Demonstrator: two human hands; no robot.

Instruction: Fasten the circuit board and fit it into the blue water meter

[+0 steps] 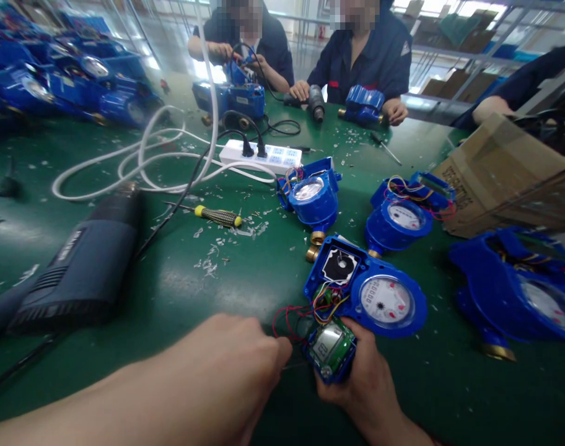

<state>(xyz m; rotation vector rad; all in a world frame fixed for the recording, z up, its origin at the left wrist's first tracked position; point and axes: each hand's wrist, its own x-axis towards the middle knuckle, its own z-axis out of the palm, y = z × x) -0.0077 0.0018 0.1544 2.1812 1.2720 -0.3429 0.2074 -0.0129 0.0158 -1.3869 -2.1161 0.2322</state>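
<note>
In front of me lies an opened blue water meter (387,300) with a round white dial, its square compartment uncovered. Thin red, yellow and white wires (326,300) run from that compartment to a display module (331,347), a green circuit board with a small screen in a blue housing. My right hand (366,378) is closed around this module, fingers beneath and at its right side. Just left of it, my left hand (248,359) is closed in a pinch beside the red wires. Whatever its fingers hold is hidden from view.
Other opened meters (313,198) stand beyond and to the right. A heat gun (87,260), a screwdriver (217,216), a white power strip (264,156) and looping cables occupy the left and middle. A cardboard box (505,179) stands right. Two co-workers (375,56) sit opposite; plastic scraps litter the table.
</note>
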